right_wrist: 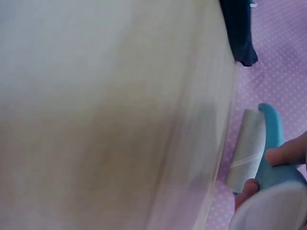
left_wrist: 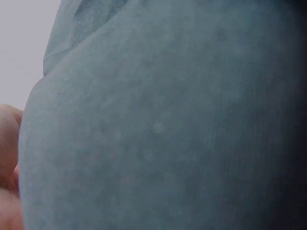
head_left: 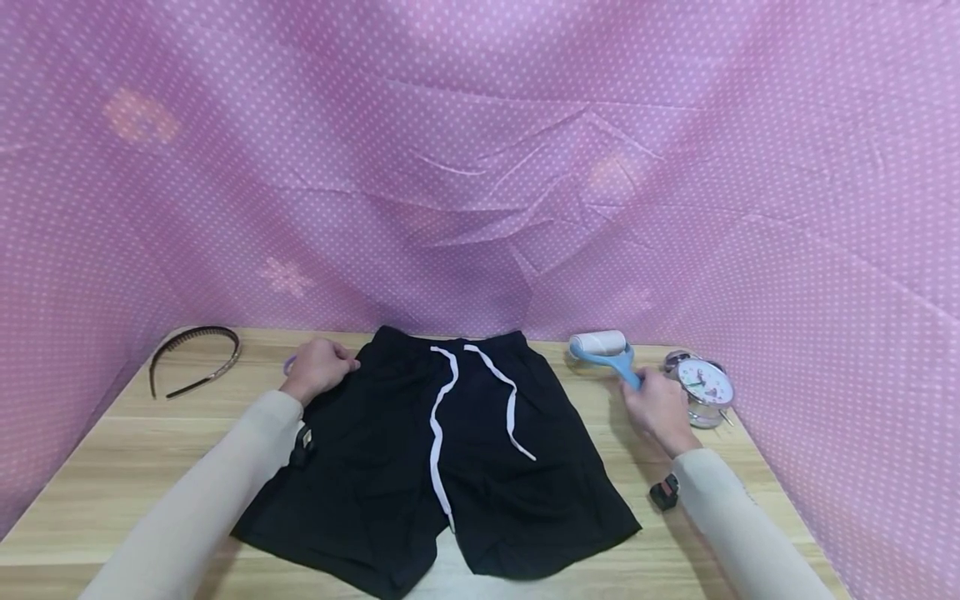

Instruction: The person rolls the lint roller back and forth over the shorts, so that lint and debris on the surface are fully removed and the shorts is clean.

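The black shorts (head_left: pixel 450 442) lie flat on the wooden table (head_left: pixel 127 458), with the waistband at the far edge and the leg hems towards the person. The right hand (head_left: pixel 660 408) has its fingers closed round the blue handle of a lint roller (head_left: pixel 603 343), near the far edge; whether the roller touches the wood, I cannot tell. An alarm clock (head_left: pixel 705 382) stands just beside this hand, so the room on its outer side is narrow. Towards the shorts, a wider strip of wood lies. The left hand (head_left: pixel 321 367) has bent fingers at the left side edge of the shorts; I cannot tell if they pinch the fabric. A purple thing (head_left: pixel 289 364) is partly hidden behind it. A headband (head_left: pixel 197 362) lies near the far left corner. Pink dotted cloth (head_left: pixel 480 167) hangs round the table.
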